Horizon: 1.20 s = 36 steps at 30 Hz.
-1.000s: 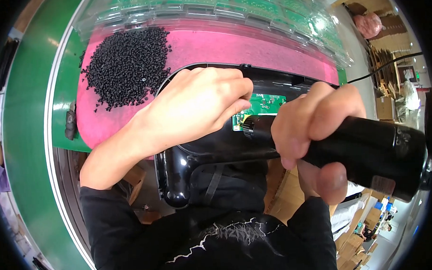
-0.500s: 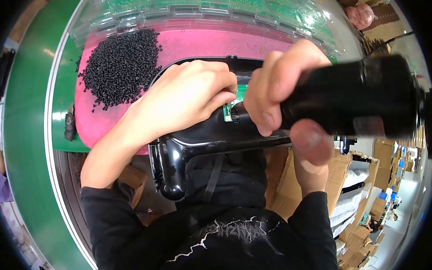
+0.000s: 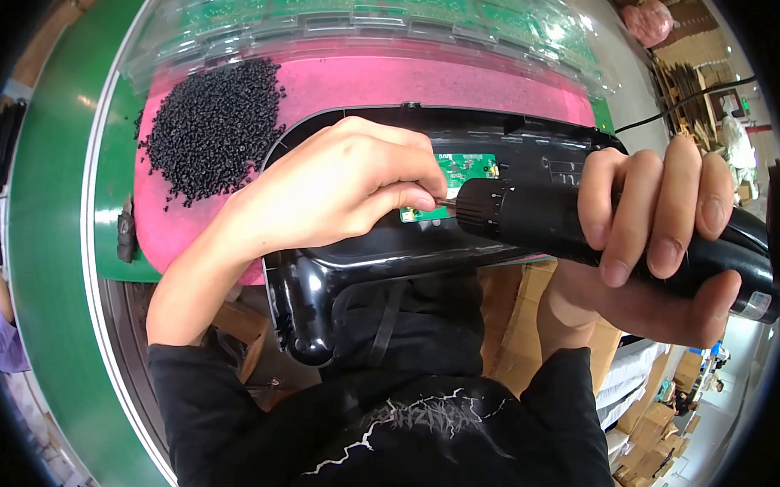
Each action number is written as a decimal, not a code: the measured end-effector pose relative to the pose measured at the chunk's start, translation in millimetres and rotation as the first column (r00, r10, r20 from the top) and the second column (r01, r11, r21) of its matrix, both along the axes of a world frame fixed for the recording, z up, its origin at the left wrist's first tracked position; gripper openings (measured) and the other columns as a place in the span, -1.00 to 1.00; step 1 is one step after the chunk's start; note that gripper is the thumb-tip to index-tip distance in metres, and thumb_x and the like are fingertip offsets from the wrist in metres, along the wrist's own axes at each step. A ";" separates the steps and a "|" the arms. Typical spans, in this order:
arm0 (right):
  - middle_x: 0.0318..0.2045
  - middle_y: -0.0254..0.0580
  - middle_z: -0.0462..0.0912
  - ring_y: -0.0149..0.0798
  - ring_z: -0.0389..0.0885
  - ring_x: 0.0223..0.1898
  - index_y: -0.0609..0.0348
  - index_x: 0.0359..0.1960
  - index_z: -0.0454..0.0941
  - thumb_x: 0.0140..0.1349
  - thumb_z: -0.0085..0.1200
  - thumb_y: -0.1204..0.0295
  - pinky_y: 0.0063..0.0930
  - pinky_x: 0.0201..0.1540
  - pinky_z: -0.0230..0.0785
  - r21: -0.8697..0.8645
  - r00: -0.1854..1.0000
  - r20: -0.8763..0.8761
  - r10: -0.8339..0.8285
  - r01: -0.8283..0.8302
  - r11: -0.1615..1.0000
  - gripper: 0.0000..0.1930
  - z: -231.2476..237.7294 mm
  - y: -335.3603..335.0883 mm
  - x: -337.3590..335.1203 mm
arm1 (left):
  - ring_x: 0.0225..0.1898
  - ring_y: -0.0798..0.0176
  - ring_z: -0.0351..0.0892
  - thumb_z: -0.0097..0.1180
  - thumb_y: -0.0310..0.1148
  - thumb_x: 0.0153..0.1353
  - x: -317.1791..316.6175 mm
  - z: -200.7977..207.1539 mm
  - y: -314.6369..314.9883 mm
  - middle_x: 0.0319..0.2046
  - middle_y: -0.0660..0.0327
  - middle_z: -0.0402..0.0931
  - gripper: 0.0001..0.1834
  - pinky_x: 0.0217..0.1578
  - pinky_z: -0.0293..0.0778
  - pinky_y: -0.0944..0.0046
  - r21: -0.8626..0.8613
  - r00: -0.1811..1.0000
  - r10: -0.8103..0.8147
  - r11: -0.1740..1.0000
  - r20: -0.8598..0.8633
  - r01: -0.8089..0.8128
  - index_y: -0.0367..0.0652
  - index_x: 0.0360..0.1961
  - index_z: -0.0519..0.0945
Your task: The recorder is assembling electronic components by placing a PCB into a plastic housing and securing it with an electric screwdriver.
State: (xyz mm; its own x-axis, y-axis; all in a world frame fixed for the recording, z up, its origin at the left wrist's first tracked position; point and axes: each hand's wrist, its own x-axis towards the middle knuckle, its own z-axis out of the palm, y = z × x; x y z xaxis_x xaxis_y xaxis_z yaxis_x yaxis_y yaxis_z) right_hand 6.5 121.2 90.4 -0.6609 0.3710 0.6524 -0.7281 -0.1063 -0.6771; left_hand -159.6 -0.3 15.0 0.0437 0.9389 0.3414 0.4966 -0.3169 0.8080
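"What lay there?"

"A pink mat (image 3: 359, 81), partly under a black plastic housing (image 3: 382, 254)."

"And the electric screwdriver (image 3: 535, 211)?"

"The right hand (image 3: 664, 212) had its fingers clamped around it. The left hand (image 3: 349, 185) had thumb and forefinger together above the green circuit board (image 3: 469, 166) inside the housing, at the bit (image 3: 447, 202); whether they gripped anything, I couldn't tell."

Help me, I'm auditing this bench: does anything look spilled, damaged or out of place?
Only the black screws: they lie heaped loose on the pink mat, strays scattered around the pile, which looks untidy but perhaps deliberate. I see no obvious damage.
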 end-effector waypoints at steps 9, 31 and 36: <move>-0.48 -0.35 0.43 -0.49 0.35 -0.66 0.14 -0.25 0.32 0.11 0.10 0.20 -0.54 -0.53 0.21 0.095 0.975 0.181 -0.127 0.111 0.989 -0.67 2.8 26.0 25.7 | -0.30 0.15 0.54 0.36 -0.41 -0.05 1.0 0.7 -0.4 -0.07 0.13 0.51 -0.44 -0.29 0.50 0.23 -0.147 0.975 0.102 0.980 -0.195 -0.132 -0.20 0.04 0.49; -0.55 -0.35 0.41 -0.47 0.34 -0.65 0.12 -0.25 0.33 0.10 0.22 0.21 -0.60 -0.59 0.20 0.029 0.925 0.378 -0.046 0.038 0.999 -0.63 -20.9 42.8 16.9 | -0.09 0.02 0.55 0.44 -0.40 -0.21 0.8 6.2 0.4 -0.03 0.15 0.47 -0.28 -0.11 0.51 0.16 -0.234 0.966 0.092 0.961 -0.240 -0.149 -0.17 0.09 0.47; -0.63 -0.33 0.36 -0.43 0.34 -0.66 0.10 -0.39 0.26 0.16 0.16 0.46 -0.56 -0.59 0.17 0.236 0.874 0.418 -0.247 0.159 0.959 -0.75 -61.7 48.4 5.9 | -0.09 0.02 0.56 0.45 -0.37 -0.23 1.6 7.5 3.9 -0.05 0.14 0.48 -0.30 -0.08 0.52 0.12 -0.237 0.963 0.080 0.961 -0.258 -0.144 -0.18 0.05 0.50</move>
